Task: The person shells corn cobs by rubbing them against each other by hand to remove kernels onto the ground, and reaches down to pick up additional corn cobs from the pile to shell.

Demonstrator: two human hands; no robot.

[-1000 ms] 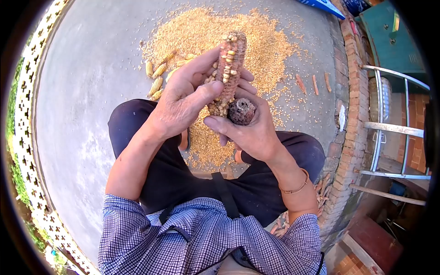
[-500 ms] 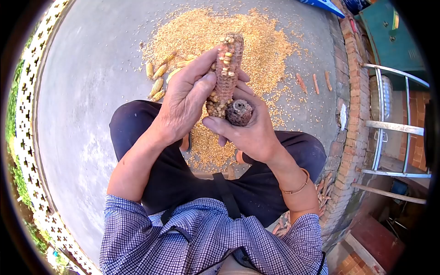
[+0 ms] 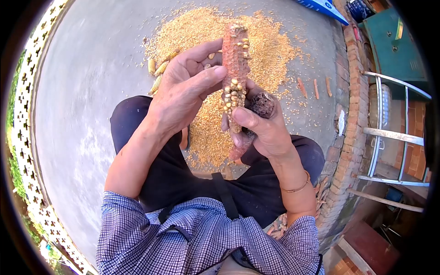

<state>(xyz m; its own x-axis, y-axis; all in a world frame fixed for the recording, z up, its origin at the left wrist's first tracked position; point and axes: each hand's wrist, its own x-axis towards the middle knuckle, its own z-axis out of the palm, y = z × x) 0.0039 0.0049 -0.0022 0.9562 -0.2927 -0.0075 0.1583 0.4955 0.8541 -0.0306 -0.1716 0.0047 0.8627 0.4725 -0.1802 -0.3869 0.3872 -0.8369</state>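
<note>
A mostly stripped corn cob (image 3: 234, 62) stands upright between my two hands, with a cluster of yellow kernels (image 3: 233, 94) on its lower half and a few near the top. My left hand (image 3: 181, 89) is curled against its left side, thumb tip on the cob and fingers partly behind it. A few loose kernels show inside those fingers. My right hand (image 3: 270, 133) grips the lower end, its thumb by the kernel cluster. Also in that hand is a second, dark bare cob (image 3: 262, 105), slanting behind the thumb, its reddish end poking out below.
A wide heap of loose kernels (image 3: 266, 50) covers the concrete floor ahead. Several unshelled ears (image 3: 161, 68) lie left of it, and 3 bare cobs (image 3: 316, 89) lie to the right. A low brick edge (image 3: 353, 110) and a metal frame (image 3: 394, 134) stand on the right.
The upright cob has turned and shifted slightly up and right. My left thumb has moved onto its edge, and the dark cob has tilted in my right hand, showing its lower end.
</note>
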